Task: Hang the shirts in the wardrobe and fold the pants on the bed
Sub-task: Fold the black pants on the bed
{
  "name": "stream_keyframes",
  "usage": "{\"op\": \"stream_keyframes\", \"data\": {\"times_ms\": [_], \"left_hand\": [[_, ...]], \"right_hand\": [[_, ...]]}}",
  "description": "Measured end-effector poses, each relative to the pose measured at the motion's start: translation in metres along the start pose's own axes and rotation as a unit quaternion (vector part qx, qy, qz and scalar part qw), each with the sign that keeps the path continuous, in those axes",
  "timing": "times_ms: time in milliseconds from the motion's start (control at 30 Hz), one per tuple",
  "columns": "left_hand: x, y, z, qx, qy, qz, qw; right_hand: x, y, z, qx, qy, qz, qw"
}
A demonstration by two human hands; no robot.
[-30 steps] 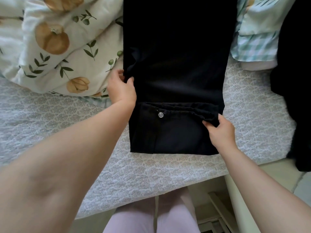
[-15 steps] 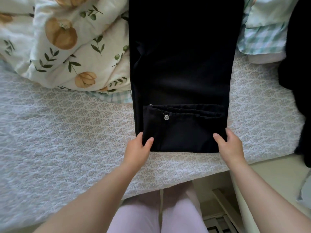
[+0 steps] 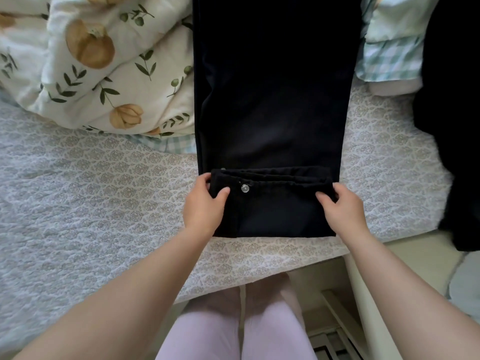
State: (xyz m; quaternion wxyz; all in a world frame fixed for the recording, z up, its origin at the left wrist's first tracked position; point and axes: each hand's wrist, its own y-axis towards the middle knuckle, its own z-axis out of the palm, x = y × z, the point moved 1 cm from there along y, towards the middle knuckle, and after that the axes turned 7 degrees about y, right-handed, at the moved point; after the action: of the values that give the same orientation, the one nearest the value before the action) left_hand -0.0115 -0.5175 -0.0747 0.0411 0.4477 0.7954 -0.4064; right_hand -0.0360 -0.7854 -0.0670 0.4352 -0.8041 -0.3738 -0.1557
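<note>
My left hand (image 3: 204, 206) pinches the near-left corner of the folded waistband end of the black pants (image 3: 272, 100), thumb on top and fingers curled around the side edge. My right hand (image 3: 342, 206) does the same on the near-right corner, thumb over the band and fingers tucked under the side. Both hands are closed on fabric, neither lies flat. Between them I see the metal button (image 3: 244, 188) facing up on the folded flap.

I judge I am about to roll or fold this end away from me again. The risk I see is uneven travel: if one hand leads, the flap skews and the side edges stop lining up with the legs beneath. The layered waistband is bulky, so a loose pinch could let an inner layer slide out and bunch. The fold sits near the edge of the bed (image 3: 78, 203), so a pull towards me could drag it off the mattress.

The pants lie on the patterned bedspread, long axis running straight away from me, waist end near, legs running out of sight at the top. The floral duvet (image 3: 104, 61) touches the left side of the legs; a checked cloth (image 3: 389, 58) and another dark garment (image 3: 454, 126) lie to the right.
</note>
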Motion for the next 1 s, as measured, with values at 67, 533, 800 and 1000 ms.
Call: {"op": "stream_keyframes", "data": {"times_ms": [67, 533, 800, 1000], "left_hand": [[-0.009, 0.005, 0.000, -0.040, -0.011, 0.008, 0.999], [0.022, 0.013, 0.000, 0.054, 0.485, 0.388, 0.782], [0.040, 0.058, -0.041, 0.110, 0.580, 0.464, 0.661], [0.028, 0.057, -0.042, 0.044, 0.512, 0.512, 0.688]], "right_hand": [[0.006, 0.005, -0.002, -0.030, 0.015, -0.022, 0.999], [0.001, 0.006, 0.011, 0.159, -0.469, -0.266, 0.827], [-0.018, 0.032, -0.038, 0.172, -0.531, -0.382, 0.736], [-0.016, 0.040, -0.038, 0.135, -0.494, -0.416, 0.751]]}}
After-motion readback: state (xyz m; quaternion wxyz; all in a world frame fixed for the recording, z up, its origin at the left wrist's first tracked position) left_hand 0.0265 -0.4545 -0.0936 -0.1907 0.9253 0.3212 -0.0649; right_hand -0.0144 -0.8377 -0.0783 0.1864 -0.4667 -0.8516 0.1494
